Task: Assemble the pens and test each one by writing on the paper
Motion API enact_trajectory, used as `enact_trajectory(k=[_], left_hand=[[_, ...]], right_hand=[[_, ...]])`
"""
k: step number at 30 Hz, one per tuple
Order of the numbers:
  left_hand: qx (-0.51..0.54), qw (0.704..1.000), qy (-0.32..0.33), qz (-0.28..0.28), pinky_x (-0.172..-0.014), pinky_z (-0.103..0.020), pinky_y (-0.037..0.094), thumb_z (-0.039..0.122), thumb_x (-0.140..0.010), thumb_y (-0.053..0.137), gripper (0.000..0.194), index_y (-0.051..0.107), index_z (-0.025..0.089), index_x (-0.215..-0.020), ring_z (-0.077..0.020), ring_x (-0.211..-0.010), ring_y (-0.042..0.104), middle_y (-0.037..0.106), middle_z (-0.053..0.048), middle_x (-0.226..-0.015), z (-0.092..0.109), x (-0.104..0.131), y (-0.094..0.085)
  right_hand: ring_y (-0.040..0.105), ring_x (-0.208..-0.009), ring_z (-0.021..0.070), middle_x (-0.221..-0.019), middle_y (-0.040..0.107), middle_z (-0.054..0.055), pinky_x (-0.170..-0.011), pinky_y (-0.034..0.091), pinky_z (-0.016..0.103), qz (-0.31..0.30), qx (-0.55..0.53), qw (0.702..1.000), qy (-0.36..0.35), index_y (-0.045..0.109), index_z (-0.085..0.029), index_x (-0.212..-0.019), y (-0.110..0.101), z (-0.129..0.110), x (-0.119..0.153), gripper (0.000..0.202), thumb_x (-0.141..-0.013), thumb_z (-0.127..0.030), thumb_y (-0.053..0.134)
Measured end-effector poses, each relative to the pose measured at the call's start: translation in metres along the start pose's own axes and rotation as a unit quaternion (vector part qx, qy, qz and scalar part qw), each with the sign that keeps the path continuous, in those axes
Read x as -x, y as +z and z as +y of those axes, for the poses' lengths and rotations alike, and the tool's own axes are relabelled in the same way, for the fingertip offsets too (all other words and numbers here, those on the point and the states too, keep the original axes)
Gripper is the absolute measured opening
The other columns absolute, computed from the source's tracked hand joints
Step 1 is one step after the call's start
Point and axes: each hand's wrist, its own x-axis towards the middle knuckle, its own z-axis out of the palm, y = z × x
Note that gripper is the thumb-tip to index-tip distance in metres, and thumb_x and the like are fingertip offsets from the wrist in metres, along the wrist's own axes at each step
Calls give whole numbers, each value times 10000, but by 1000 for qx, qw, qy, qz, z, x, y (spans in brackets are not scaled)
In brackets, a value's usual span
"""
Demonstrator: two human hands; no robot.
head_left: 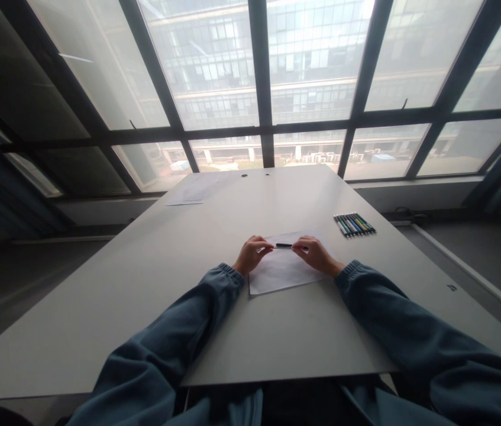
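Note:
A slim black pen (283, 245) lies level between my two hands, just over a sheet of white paper (279, 275). My left hand (250, 254) pinches at its left end, where a thin part shows by the fingertips. At the other end, my right hand (316, 254) is closed around the pen with thumb and fingers, hiding that part of it. Both wrists are low over the paper's edges. Whether the pen is in one piece is too small to tell.
A row of several pens (355, 225) lies side by side to the right of the paper. More paper sheets (188, 192) lie at the far left of the white table (157, 284). A small dark mark (452, 287) is near the right edge. Large windows (312, 65) stand behind.

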Motion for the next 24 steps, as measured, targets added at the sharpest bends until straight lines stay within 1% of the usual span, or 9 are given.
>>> enact_trajectory(k=[3,7,10,13,15,19,24], left_hand=[[-3,1000,5,-4,-795,-348,495,349,-881,672,151,760,227,-873,-187,-828,598,692,-55,-839,1,0,0],[-5,1000,22,-10,-778,-334,493,357,-889,659,169,761,225,-860,-183,-815,604,696,-55,-827,2,0,0],[10,999,28,-30,-719,-307,491,384,-880,669,187,769,226,-874,-161,-728,600,699,-50,-786,3,0,1],[25,998,29,-41,-670,-287,483,396,-863,690,201,772,219,-911,-142,-641,582,702,-40,-727,3,-1,1],[25,999,25,-34,-682,-291,487,386,-869,685,196,770,216,-916,-149,-657,593,714,-41,-729,3,-1,1],[22,1000,-9,-12,-726,-301,504,343,-939,592,205,753,218,-961,-168,-756,639,732,-43,-775,4,-1,0],[26,999,-28,29,-705,-288,505,303,-956,565,196,732,212,-1001,-170,-812,645,743,-47,-854,5,-1,-2]], right_hand=[[613,-746,190,-772,686,52,-762,476,325,-1,-10,1000,3,740,-204,-814,0,-3,0,181,-896,-281,599],[607,-713,181,-774,680,45,-712,477,303,-25,-23,999,3,746,-212,-902,1,-7,1,175,-899,-324,612],[613,-737,185,-783,684,46,-743,473,310,-45,-13,999,-11,751,-220,-883,2,-8,1,189,-910,-348,614],[617,-759,192,-800,692,56,-761,472,322,-50,-4,999,-9,752,-218,-853,2,-4,0,220,-927,-352,594],[613,-754,192,-800,691,59,-743,470,320,-39,-2,999,-3,747,-213,-847,1,-2,0,219,-930,-339,589],[602,-739,189,-790,682,57,-708,458,309,-2,-1,1000,7,735,-208,-823,-1,2,0,199,-921,-302,589],[592,-756,190,-777,666,51,-727,454,309,28,18,999,13,713,-197,-785,-3,3,0,177,-906,-247,595]])
